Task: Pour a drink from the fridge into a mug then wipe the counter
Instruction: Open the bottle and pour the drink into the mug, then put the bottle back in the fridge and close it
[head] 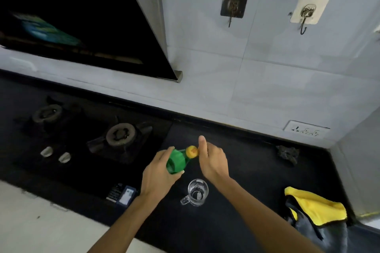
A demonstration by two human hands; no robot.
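A green plastic bottle [175, 161] with a yellow cap [192, 151] on, tilted over the black table [236, 222]. Just beside and nearer, an empty clear glass mug [197, 192] stands upright. At right lies a crumpled yellow-and-grey cloth [314, 209].

1. My left hand [158, 172] grips a green plastic bottle [176, 162], tilted above the black counter [246, 170].
2. My right hand [211, 160] pinches its yellow cap [191, 151].
3. A clear glass mug [197, 192] stands below, with a yellow-and-grey cloth [314, 209] to its right.
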